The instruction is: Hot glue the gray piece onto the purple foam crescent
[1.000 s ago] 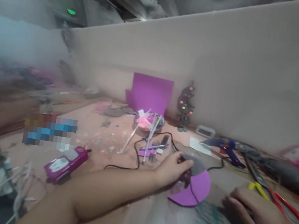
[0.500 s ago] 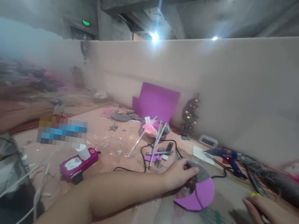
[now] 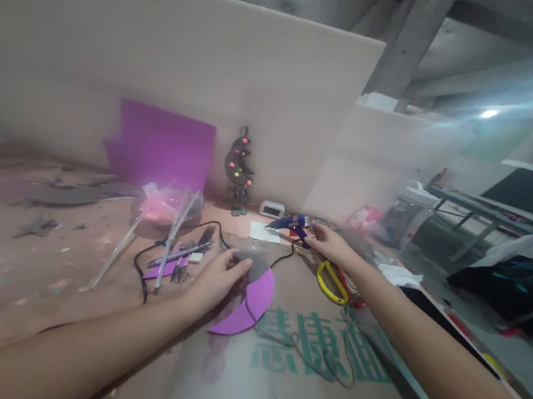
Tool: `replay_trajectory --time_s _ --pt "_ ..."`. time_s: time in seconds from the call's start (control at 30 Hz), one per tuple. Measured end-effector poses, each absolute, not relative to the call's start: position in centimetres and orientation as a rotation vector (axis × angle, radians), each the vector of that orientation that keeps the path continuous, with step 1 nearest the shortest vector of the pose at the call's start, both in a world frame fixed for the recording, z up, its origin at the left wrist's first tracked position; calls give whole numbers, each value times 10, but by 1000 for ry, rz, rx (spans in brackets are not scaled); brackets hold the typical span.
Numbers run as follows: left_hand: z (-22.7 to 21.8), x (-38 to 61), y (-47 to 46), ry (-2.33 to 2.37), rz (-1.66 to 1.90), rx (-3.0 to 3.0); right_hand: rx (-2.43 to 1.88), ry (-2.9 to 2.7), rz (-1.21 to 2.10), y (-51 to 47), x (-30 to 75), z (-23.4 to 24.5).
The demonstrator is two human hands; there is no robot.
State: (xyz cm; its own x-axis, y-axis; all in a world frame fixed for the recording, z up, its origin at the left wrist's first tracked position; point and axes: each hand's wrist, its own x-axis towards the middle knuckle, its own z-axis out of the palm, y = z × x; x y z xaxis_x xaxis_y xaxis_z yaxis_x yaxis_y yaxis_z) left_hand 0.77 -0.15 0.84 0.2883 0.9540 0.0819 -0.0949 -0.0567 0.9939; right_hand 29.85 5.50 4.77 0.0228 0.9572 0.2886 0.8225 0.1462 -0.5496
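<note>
My left hand [image 3: 221, 278] is closed on the upper edge of a crescent-shaped piece [image 3: 254, 300], grey at the top and purple below. A thin cord crosses the purple face, and my fingers hide part of the piece. Farther off, my right hand [image 3: 324, 241] has its fingers closed at the rear of a blue hot glue gun [image 3: 293, 222]. The gun's nozzle points left over a white card [image 3: 261, 231]. Yellow-handled scissors [image 3: 332, 284] lie below my right forearm.
A bowl [image 3: 191, 208] with a pink bag and glue sticks stands left of centre, pens and an eraser [image 3: 195, 258] before it. Behind are a purple sheet [image 3: 163, 146], a decorated moon ornament [image 3: 238, 168] and a small clock [image 3: 272, 209]. Black cable loops across the table.
The view has swung right. My right hand has moved from the near right side forward to the glue gun. My left hand stays on the crescent piece.
</note>
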Motion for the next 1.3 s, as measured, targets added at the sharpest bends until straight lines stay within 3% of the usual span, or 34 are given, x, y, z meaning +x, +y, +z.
replay_trajectory --time_s 0.43,0.77,0.97,1.3 --pt "12 7 -3 848 1075 1289 -1737 -1699 303 83 271 49" --pt "14 5 -3 895 1016 1355 -1488 -1666 639 9 258 63" --pt "9 2 -1 926 1031 1401 -1413 -1751 421 -61 236 57" --pt "16 2 -6 1053 1030 1530 -1315 -2033 460 -82 245 32"
